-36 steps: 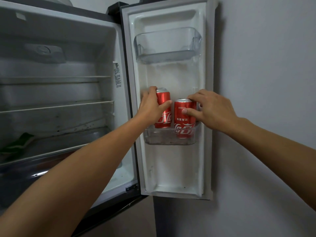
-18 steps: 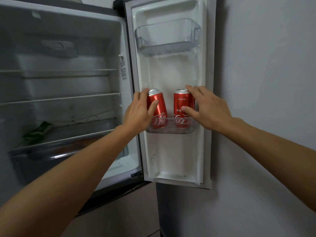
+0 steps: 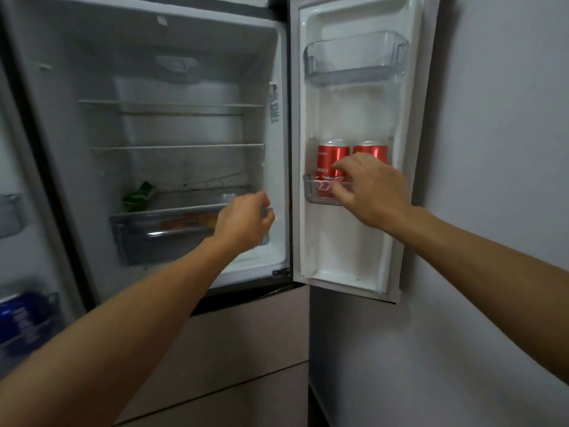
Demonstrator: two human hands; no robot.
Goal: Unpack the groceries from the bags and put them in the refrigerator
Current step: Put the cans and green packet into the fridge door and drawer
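Observation:
Two red soda cans stand upright side by side in the clear lower bin [image 3: 311, 192] of the open right refrigerator door: the left can [image 3: 331, 157] and the right can [image 3: 369, 148]. My right hand [image 3: 374, 191] hovers just in front of them with loosely curled fingers and covers their lower right parts; whether it touches a can is unclear. My left hand [image 3: 244, 221] is off the cans, in front of the refrigerator's interior near the drawer, fingers loosely curled and holding nothing.
A green packet [image 3: 140, 195] lies on the lowest glass shelf above a clear crisper drawer [image 3: 154, 235]. The upper door bin [image 3: 354, 61] holds nothing. Blue cans [image 3: 18, 315] sit in the left door. A grey wall [image 3: 492, 149] lies right of the door.
My left hand let go of the left can and drew back to the left. My right hand loosened off the right can and shifted left. The view swung left.

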